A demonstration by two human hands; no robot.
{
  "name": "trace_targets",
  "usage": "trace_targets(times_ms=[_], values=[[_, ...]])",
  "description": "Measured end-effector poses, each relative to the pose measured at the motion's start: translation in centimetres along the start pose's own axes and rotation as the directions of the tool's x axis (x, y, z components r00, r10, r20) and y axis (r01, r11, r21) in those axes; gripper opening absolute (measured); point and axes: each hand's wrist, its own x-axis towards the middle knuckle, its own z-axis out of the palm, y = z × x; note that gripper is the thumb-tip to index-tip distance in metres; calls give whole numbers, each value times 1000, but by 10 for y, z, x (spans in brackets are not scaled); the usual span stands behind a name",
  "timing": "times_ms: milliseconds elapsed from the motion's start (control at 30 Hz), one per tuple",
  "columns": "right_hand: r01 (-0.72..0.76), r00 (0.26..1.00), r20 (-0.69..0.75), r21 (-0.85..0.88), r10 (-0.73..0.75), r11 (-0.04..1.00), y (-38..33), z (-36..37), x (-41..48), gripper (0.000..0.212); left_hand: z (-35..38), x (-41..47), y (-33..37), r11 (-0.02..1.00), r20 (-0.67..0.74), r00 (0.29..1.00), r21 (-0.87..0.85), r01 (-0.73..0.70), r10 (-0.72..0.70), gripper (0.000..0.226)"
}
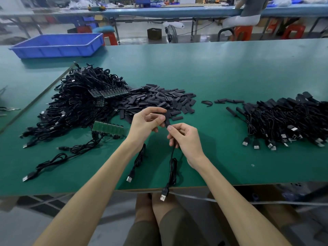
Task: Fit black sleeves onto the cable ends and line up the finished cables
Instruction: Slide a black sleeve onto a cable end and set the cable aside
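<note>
a black sleeve (pixel 167 119) is pinched by the left hand (pixel 144 125) just on the near side of the sleeve pile (pixel 159 98). the cable (pixel 172 157) entering it is gripped by the right hand (pixel 186 139), nearer still, above the surface (pixel 213 68).

On my feed, the green desk (pixel 230 68) carries a blue plastic tray (pixel 56 45) at its far left corner. A green circuit-board strip (pixel 108 128) lies flat on the desk, left of centre. On the floor beyond the desk I see a fan (pixel 171 33) just beside a dark box (pixel 154 33), and 1 red stool (pixel 111 38) behind the tray. Further back, a person (pixel 248 8) sits on an orange stool (pixel 243 32) at a long blue-topped bench (pixel 177 11).
</note>
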Motion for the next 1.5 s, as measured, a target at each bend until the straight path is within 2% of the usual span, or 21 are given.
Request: trace_targets(times_ms=[133,300,500,733,900,1500], values=[[-1,1000,4,2,1,1000,-1,0,-1,14,1,1,1,999,-20,999,35,-40,41,17],[5,1000,27,5,-5,1000,-2,-1,-1,16,-2,5,2,994,74,997,102,-45,37,21],[30,999,41,23,-31,999,-3,-2,-1,17,-6,7,2,996,162,987,-86,32,-18,29],[31,998,51,13,-31,999,-3,-1,-2,17,-7,6,-1,989,128,992,-147,-1,21,18],[31,998,62,-8,-30,999,-2,0,-1,17,-9,8,-3,993,130,991,-112,-24,38,7],[27,997,80,-49,-23,998,-3,2,-2,21,-12,7,1,999,117,992,-40,-33,37,13]])
